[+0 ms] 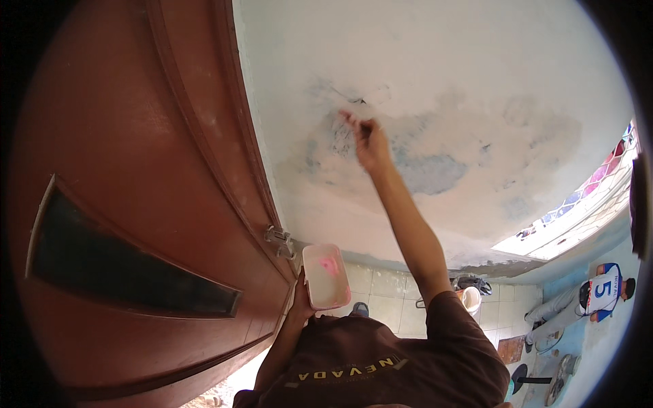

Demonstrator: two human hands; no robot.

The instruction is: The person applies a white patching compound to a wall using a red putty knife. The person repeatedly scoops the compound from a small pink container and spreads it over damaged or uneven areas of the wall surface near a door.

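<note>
**Hand raised to a patchy wall, tub held low beside the door**

The right hand [371, 141] is up against the pale plastered wall [476, 81], closed around a small tool with a pinkish tip [348, 117] that meets the surface at a grey-blue blotch. The tool is blurred and mostly covered by the fingers, so I cannot tell whether it is a brush or a scraper. The forearm runs down from it to the sleeve of a dark brown T-shirt [408, 360].

Lower down, the left hand [300, 306] grips the near edge of a shallow white rectangular plastic tub smeared with pink [326, 275]. Only the thumb side shows; the fingers are hidden under the tub. The tub sits just beside the reddish-brown wooden door [136, 170], below a small metal latch [279, 239] on the door's edge. A dark glass panel [122, 265] is set in the door.

Under the wall lies a cream tiled floor [388, 292], with a white bucket [471, 298] partly hidden behind the shoulder. Far right, another person in a white and blue shirt [602, 291] stands small and bent by the lens. A coloured-glass window [592, 197] is cut off at the rim.
</note>
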